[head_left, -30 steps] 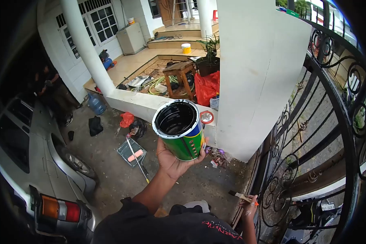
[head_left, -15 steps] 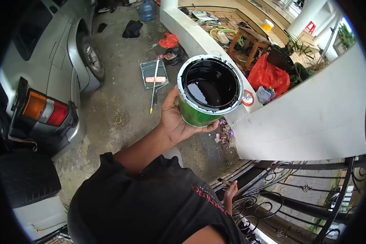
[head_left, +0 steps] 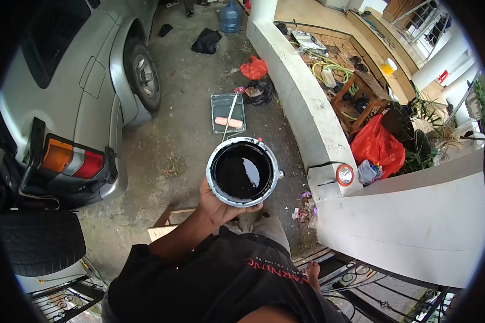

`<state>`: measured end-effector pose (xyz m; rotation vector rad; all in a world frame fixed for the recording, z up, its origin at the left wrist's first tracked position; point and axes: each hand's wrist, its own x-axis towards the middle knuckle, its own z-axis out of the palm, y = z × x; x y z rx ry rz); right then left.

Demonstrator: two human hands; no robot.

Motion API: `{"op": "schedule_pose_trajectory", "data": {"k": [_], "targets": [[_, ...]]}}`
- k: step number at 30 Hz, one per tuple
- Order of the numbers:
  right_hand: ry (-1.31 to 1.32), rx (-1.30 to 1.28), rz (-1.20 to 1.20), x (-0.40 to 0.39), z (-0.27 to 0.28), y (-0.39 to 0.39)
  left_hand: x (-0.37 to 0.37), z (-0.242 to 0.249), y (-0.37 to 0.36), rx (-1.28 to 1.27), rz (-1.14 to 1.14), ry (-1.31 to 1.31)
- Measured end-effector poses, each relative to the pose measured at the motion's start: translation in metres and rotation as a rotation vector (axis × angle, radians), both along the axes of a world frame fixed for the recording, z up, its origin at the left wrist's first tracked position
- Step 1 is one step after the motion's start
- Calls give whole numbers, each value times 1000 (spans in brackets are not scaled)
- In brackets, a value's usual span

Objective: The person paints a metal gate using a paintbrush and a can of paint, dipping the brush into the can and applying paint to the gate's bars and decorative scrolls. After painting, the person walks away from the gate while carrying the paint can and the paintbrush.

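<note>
My left hand (head_left: 216, 209) is wrapped round the lower side of an open paint can (head_left: 214, 189), its fingers partly hidden beneath. Glossy black paint (head_left: 237, 171) fills part of the can, and the pale rim is smeared with it. Down at my right side, by the metal gate, my right hand (head_left: 313, 269) shows small, with its fingers curled. A paintbrush stuck out of that hand in the earlier view; now it hardly shows.
A paint tray (head_left: 219, 102) with a roller (head_left: 228, 123) lies on the concrete ahead. A silver car (head_left: 86, 70) stands left. Along the right runs a low white wall (head_left: 302, 102) bearing a round lamp (head_left: 345, 175). Behind my left forearm is a wooden stool (head_left: 161, 232).
The paint can in my left hand has moved left and lower in view, nearer my body. My right hand has dropped slightly. The camera view has shifted, and a stool now shows.
</note>
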<state>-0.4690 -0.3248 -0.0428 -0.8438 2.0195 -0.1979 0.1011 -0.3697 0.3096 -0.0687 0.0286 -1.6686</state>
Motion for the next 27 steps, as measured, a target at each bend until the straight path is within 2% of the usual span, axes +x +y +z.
{"op": "schedule_pose_trajectory", "data": {"k": [1,4,5,7,8,10,11,13,15,16,17,18,20,23,24,26,27], "targets": [[30,47,62,4,-2,-18,6,-6,-4,-69,-6,32],[-73,95,37,26,-6,-88,15,7,-24,-116,71,-58],[-252,185,-153,6,-52,-117,20,15,-31,-13,89,-39],[-124,150,135,20,-57,-178,24,26,-45,131,130,20],[-63,128,273,36,-59,-209,26,34,-57,57,139,-17],[-72,184,351,68,-44,-283,25,44,-75,86,217,16],[54,-64,688,52,-94,-320,25,51,-84,89,241,6],[174,-246,959,102,-47,-390,25,65,-101,115,300,23],[-84,-261,789,139,-58,-460,29,73,-114,131,341,24],[-103,-351,877,163,-46,-487,32,77,-121,166,362,44],[-113,-311,832,191,-27,-511,35,82,-128,176,369,71],[-260,-205,724,229,27,-518,37,85,-133,185,379,98],[-173,-256,781,271,37,-545,43,84,-144,191,415,70],[-207,-272,822,313,30,-563,63,82,-165,168,437,27],[-182,-196,816,327,33,-562,73,80,-172,187,453,-12],[-321,-278,879,328,-24,-566,94,72,-185,224,480,-83],[-336,-241,927,329,-37,-569,106,70,-192,242,485,-123]]}}
